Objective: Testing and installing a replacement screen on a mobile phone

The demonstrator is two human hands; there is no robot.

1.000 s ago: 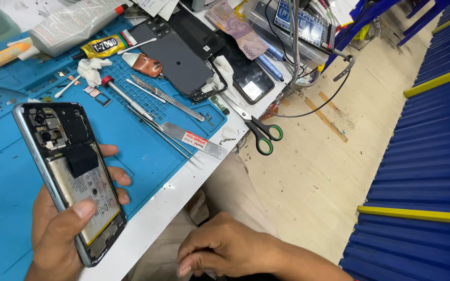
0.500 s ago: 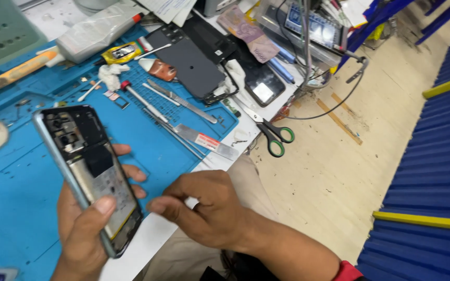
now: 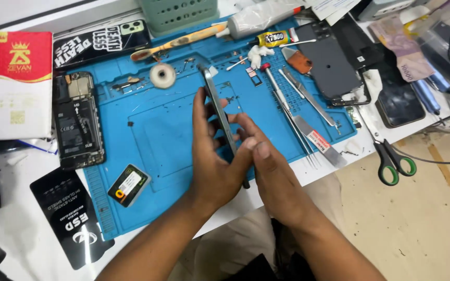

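Head view: phone (image 3: 220,117) held edge-on above the blue mat (image 3: 157,135), long axis running from 11 o'clock at the top end to 5 o'clock at the bottom; clamped between both hands. Left hand (image 3: 212,156) gripping its 9 o'clock side, thumb across the lower end; right hand (image 3: 274,174) pinching its 3 o'clock edge; tweezers (image 3: 287,112) at 2 o'clock, well apart.
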